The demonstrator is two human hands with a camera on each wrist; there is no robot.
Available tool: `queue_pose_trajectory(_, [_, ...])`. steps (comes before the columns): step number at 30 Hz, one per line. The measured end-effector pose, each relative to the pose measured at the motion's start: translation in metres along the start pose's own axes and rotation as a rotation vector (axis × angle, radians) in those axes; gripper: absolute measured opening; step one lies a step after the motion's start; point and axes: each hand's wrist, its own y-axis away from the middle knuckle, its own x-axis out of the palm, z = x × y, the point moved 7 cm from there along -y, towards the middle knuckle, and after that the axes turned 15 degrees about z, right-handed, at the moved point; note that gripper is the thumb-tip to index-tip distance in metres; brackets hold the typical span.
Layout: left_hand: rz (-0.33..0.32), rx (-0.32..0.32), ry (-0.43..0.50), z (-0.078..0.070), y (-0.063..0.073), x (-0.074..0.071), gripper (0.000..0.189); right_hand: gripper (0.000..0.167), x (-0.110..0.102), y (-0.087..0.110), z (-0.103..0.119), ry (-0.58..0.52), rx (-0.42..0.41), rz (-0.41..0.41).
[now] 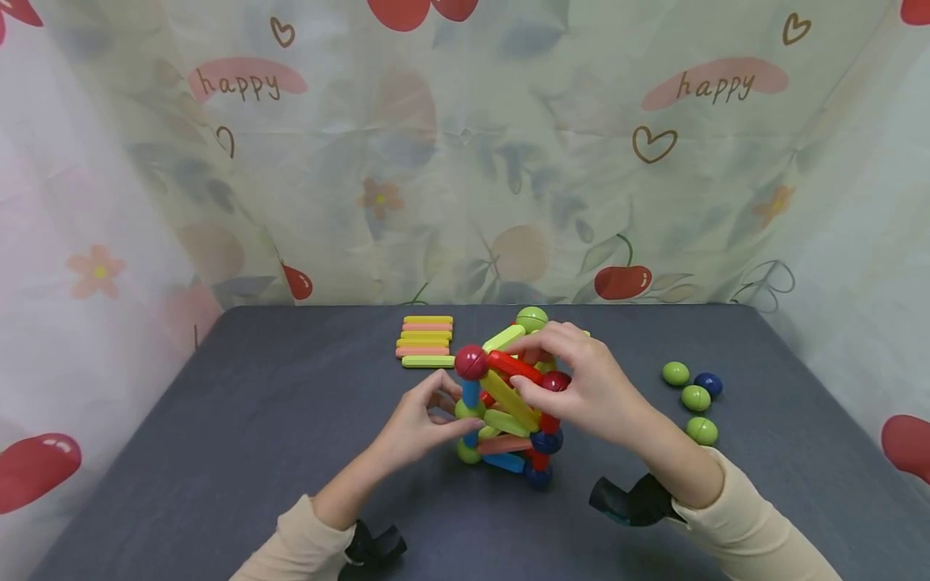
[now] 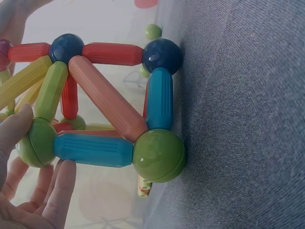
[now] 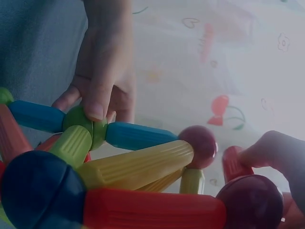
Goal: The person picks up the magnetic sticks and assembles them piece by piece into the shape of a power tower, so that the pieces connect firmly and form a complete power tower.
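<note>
The right hand [image 1: 584,379], hiding part of the glossy, multicoloured ball-and-rod frame [image 1: 512,402] standing on the dark table [image 1: 291,420], pinches its top red rod [image 1: 513,365] between thumb and fingers. The left hand [image 1: 417,418], cut off in its wrist view, grips a green ball [image 2: 37,143]; the backdrop [image 1: 465,177] reads "happy" twice.

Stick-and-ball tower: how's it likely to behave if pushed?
Probably fairly stiff: the tower has a pink diagonal stick bracing one side. A hard shove might pop it apart, as sticks appear merely to butt against balls. Could slide easily, since its bottom balls look smooth and round.
</note>
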Motion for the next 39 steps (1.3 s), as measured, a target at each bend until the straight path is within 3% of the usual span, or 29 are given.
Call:
queue_pose_trajectory(8, [0.002,0.015,0.003,0.000,0.000,0.000,0.029,0.025,0.003,0.000,0.003,0.057,0.017,0.009])
queue_pose_trajectory(18, [-0.001,0.004,0.004,-0.001,0.000,0.001,0.030,0.019,0.005,0.002,0.007,0.170,-0.061,-0.030])
queue_pose_trajectory(26, [-0.025,-0.051,-0.038,0.000,0.005,-0.001,0.033,0.021,0.005,-0.001,0.003,0.142,-0.092,-0.011])
queue_pose_trajectory(33, [-0.055,-0.077,-0.095,-0.007,0.012,0.001,0.035,0.025,0.003,-0.004,-0.007,0.113,-0.202,-0.016])
queue_pose_trajectory(39, [-0.059,-0.099,-0.112,-0.010,0.017,0.008,0.036,0.024,-0.001,-0.002,-0.019,0.055,-0.178,-0.053])
